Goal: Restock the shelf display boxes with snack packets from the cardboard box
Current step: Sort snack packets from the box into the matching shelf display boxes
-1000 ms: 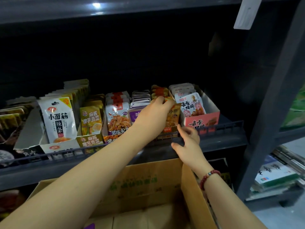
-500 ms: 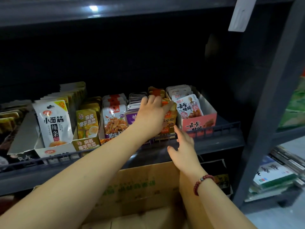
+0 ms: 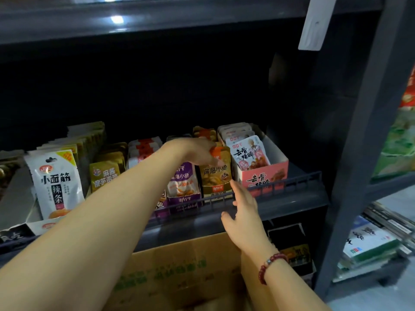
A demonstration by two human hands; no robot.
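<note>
Gold snack packet (image 3: pixel 216 173) seems pinched at its top by left hand (image 3: pixel 197 153); right hand (image 3: pixel 243 212) open below it.

Dark grey shelf (image 3: pixel 280 209) with a low rail along its front. Display boxes sit on it side by side: pink box (image 3: pixel 265 177) at three o'clock, gold box (image 3: pixel 216 191) and purple box (image 3: pixel 184 199) centre, white box (image 3: pixel 48 225) at nine.
</note>
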